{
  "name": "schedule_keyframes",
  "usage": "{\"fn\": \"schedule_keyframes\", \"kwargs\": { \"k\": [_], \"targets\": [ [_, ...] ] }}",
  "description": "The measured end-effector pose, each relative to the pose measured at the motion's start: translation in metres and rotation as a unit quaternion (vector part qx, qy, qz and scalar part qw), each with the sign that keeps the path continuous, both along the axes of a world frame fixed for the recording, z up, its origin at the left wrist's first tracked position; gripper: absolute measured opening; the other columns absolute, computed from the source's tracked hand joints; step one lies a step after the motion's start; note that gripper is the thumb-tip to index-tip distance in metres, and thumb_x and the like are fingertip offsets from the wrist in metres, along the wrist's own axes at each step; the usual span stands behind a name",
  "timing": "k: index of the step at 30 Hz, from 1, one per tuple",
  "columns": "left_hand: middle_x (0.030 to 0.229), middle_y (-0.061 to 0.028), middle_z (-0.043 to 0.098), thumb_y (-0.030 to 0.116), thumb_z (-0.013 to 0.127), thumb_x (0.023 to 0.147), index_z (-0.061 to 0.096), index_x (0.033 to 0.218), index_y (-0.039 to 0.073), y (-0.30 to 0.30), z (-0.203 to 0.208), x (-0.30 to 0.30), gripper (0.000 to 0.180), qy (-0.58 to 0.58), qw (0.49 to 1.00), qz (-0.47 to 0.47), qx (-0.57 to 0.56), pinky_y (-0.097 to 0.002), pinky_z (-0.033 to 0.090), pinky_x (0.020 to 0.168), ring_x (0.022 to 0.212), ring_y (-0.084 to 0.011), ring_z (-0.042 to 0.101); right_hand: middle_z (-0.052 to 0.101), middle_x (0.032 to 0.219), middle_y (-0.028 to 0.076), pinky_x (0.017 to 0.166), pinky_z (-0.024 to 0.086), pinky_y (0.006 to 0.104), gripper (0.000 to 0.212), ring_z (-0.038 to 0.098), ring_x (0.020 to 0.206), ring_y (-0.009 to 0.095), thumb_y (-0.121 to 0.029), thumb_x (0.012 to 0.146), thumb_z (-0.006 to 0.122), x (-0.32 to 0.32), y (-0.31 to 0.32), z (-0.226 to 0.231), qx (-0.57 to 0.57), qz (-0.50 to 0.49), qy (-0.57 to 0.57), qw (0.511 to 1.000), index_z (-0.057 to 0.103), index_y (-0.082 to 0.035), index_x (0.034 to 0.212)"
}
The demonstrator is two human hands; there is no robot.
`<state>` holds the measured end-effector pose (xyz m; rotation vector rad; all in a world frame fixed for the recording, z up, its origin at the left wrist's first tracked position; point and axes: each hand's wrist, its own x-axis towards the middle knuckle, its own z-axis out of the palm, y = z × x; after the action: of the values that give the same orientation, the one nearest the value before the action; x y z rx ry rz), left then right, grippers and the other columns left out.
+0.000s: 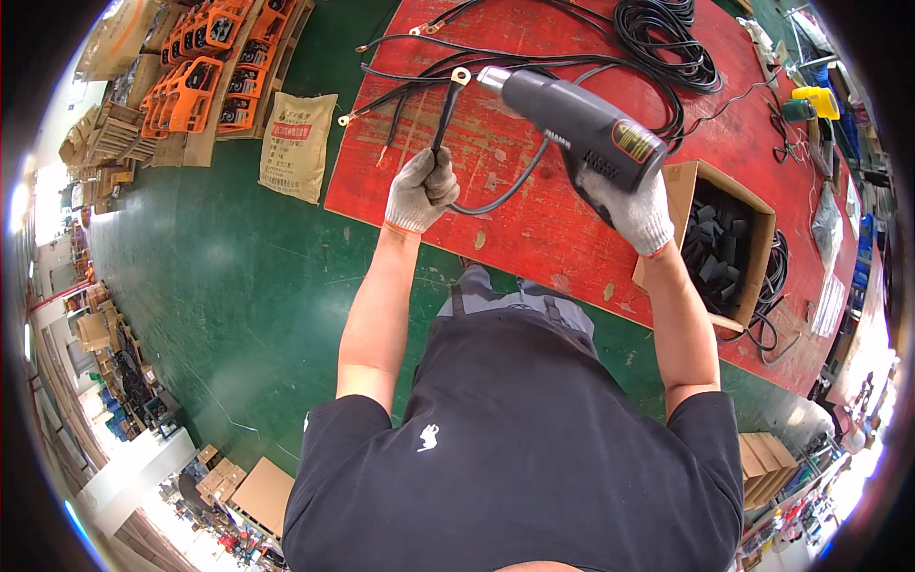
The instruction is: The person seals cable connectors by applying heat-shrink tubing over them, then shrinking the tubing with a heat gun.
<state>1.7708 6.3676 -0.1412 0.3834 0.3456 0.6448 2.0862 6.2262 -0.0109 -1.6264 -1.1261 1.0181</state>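
Note:
In a pale work glove, my left hand (422,191) is closed round a black cable (443,124) held up over the red table's near edge. A ring-shaped metal lug (461,76) tips the cable at its upper end. My right hand (631,205), gloved too, grips the handle of a dark grey heat gun (572,110). The gun's metal nozzle (493,78) points left at the lug, with a small gap between them. From my left hand the cable's lower part loops right, passing behind the gun.
More black cables with lugs (381,76) lie on the red table (381,181), with a coil (658,38) at the back. Right of my right hand stands a cardboard box (739,191) of black pieces. A paper sack (298,148) and orange parts (195,95) are on the left.

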Motion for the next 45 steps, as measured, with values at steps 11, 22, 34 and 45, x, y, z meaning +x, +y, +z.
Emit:
{"fn": "schedule_keyframes", "kwargs": {
  "k": [11,22,34,45],
  "targets": [
    [0.067,0.0072,0.034,0.036,0.052,0.111,0.071,0.118,0.006,0.002,-0.001,0.000,0.036,-0.022,0.999,-0.046,0.015,-0.0268,0.026,0.054,0.055,-0.0085,0.030,0.074,0.116,0.009,0.095,0.057,0.0339,0.055,0.069,0.103,0.015,-0.008,0.083,0.084,0.004,0.000,-0.001,0.020,0.026,0.000,0.999,0.062,0.001,0.133],
    [0.065,0.0070,0.036,0.033,0.061,0.107,0.071,0.117,0.004,0.001,0.006,0.000,0.032,0.017,0.998,-0.043,0.051,-0.0272,0.026,0.052,0.053,-0.0084,0.031,0.073,0.112,0.002,0.090,0.057,0.0308,0.045,0.066,0.099,0.010,-0.003,0.088,0.079,0.007,-0.007,-0.001,0.003,-0.005,-0.033,0.999,0.066,-0.003,0.131],
    [0.072,0.0015,0.053,0.029,0.062,0.108,0.068,0.111,-0.002,-0.003,0.021,0.012,0.032,0.161,0.983,-0.031,0.078,-0.0264,0.033,0.054,0.056,-0.0095,0.041,0.075,0.105,0.007,0.091,0.058,0.0351,0.053,0.070,0.097,0.016,-0.007,0.080,0.086,0.008,-0.031,0.002,-0.016,-0.037,0.066,0.997,0.064,0.002,0.127],
    [0.083,-0.0120,0.077,0.030,0.070,0.099,0.081,0.102,0.012,-0.026,0.026,0.068,0.021,0.615,0.525,0.076,0.584,-0.0370,0.056,0.067,0.075,-0.0262,0.075,0.075,0.112,0.009,0.092,0.058,0.0320,0.042,0.071,0.100,0.013,-0.007,0.083,0.084,0.021,-0.048,0.003,-0.037,0.059,-0.227,0.971,0.067,0.002,0.121]
  ]
}}
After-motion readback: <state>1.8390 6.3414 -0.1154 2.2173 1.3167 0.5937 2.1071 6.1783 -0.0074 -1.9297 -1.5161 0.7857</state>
